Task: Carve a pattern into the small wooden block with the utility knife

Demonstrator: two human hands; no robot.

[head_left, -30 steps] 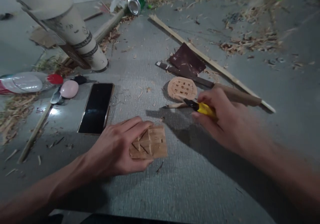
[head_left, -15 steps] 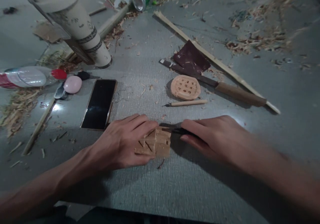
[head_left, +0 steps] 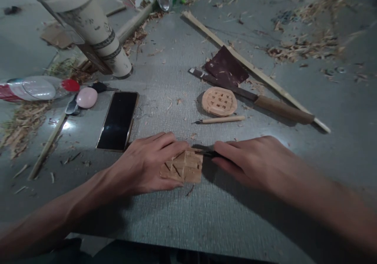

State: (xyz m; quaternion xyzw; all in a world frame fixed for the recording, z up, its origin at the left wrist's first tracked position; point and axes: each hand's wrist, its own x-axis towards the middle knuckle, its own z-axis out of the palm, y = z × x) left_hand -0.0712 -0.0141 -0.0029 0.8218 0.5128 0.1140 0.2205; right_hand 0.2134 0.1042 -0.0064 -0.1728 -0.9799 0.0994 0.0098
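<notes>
Gripped in my left hand [head_left: 150,162] is a small carved wooden block [head_left: 188,167] with grooves cut into its top face. My right hand [head_left: 250,158] is closed round the dark handle of a knife [head_left: 209,153]. The knife's thin tip reaches the upper right edge of the block; its exact contact is hard to make out. Just beyond lie a thin wooden-handled scribing tool [head_left: 222,120] and an oval wooden piece [head_left: 219,101] with several square holes.
A large knife [head_left: 282,110], dark sandpaper [head_left: 226,65] and a long wooden stick [head_left: 212,38] lie beyond my right hand. To the left are a phone [head_left: 118,120], a tall tumbler [head_left: 103,40] and a plastic bottle [head_left: 32,88]. Wood shavings [head_left: 306,51] litter the table.
The knife tip has shifted slightly to the right along the block's upper edge. Both hands keep their holds, and the view has moved very slightly.
</notes>
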